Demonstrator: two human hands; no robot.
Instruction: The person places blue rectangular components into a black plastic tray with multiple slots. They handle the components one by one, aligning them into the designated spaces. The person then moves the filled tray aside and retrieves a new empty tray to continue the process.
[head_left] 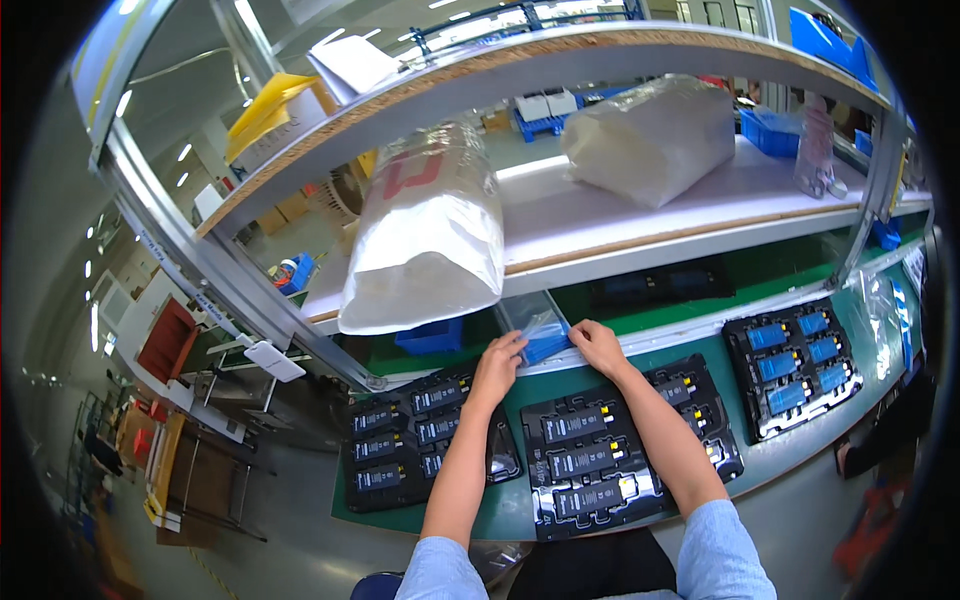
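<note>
a person in pale blue sleeves reaches both bare hands to the far edge of a green-topped table, where a small clear plastic bag of blue parts lies against the pale rail at the back. the left hand has its fingers curled onto the bag's left side, and the right hand pinches its right side, so the bag sits held between the two hands, just under the lower shelf.

beneath the forearms lie black moulded plastic trays of dark rectangular parts: one tray under the left arm, another between the arms and running under the right. a third black tray filled with blue-faced parts sits well apart at the right end of the table, beside a strip of clear plastic wrap.

on the white shelf board above the hands, a large bulging white plastic sack hangs over the front edge at left, and a second sack of cloudy plastic lies further right. a blue plastic bin stands in shadow under the shelf, near the left hand. a yellow sheet rests on the topmost chipboard shelf.
</note>
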